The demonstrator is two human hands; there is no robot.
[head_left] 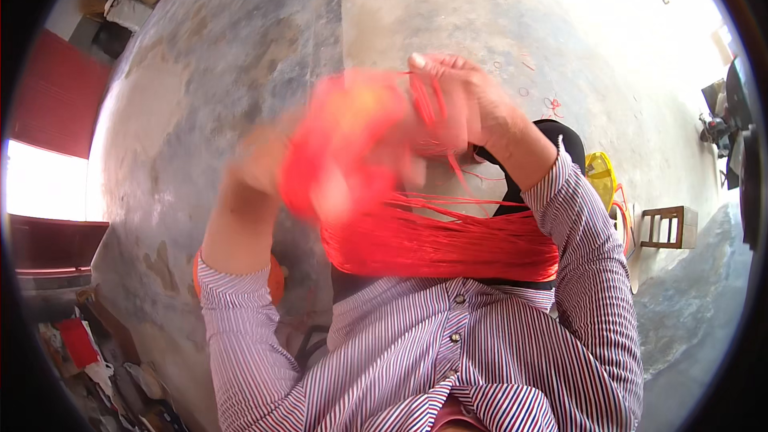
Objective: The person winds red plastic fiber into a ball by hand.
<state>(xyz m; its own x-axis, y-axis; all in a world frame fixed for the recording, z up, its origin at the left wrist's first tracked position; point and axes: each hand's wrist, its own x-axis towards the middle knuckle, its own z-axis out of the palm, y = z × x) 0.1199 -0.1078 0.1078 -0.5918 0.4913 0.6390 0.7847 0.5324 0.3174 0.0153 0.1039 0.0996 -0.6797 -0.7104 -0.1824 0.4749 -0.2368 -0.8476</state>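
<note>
A wide skein of red cord [448, 248] lies stretched across my lap, its strands running side to side between my forearms. My left hand [264, 152] is smeared by motion and grips a bundle of red cord [340, 144], itself too blurred to show its exact shape. To the right and slightly higher, my right hand [468, 100] is closed round thin red strands, and a few loops show at its fingers. Loose strands hang between my right hand and the skein.
On the concrete floor [240, 24] beyond my hands are scraps of red cord [554, 104]. At the right are a yellow mesh item [600, 176] and a small wooden stool [670, 228]. Something orange [277, 280] shows behind my left elbow; clutter [104, 352] fills the lower left.
</note>
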